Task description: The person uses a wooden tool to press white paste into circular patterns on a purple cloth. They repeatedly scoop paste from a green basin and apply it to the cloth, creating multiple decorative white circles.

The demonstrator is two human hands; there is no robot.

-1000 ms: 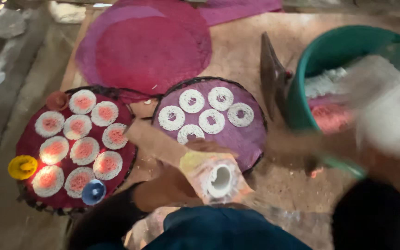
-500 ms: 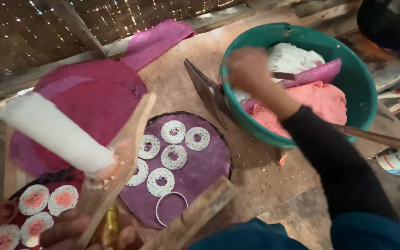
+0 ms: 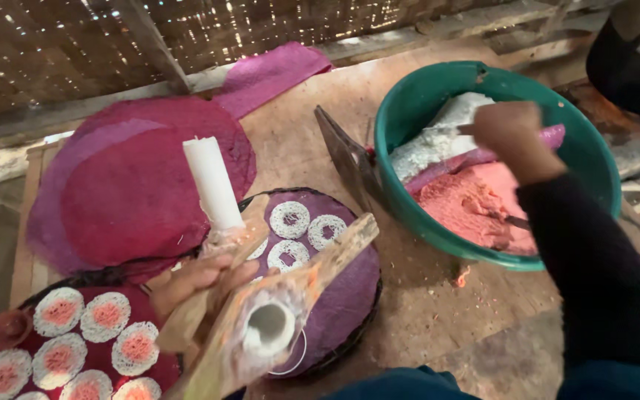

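My left hand [image 3: 200, 280] grips a wooden press [image 3: 261, 311] tilted up in front of me, its white plunger [image 3: 212, 183] sticking upward and its round tube mouth facing the camera. My right hand [image 3: 511, 130] reaches into a green basin [image 3: 409, 118] and is closed on white dough [image 3: 438, 137]. Pink dough [image 3: 468, 204] and a purple cloth lie in the same basin. Under the press sits a round purple-lined tray [image 3: 342, 304] with white noodle rings [image 3: 290, 219]. At lower left, a dark red tray [image 3: 98, 281] bears rings with pink centres.
A stack of round magenta cloth mats [image 3: 135, 185] lies at the back left on the wooden board [image 3: 409, 311]. A woven wall runs behind. A dark flat wooden piece [image 3: 342, 159] leans by the basin. A small brown cup [image 3: 9, 330] sits at the far left.
The view has swung right and up toward the basin. My right hand moved deeper into the basin onto the white dough. The press has turned more upright in my left hand.
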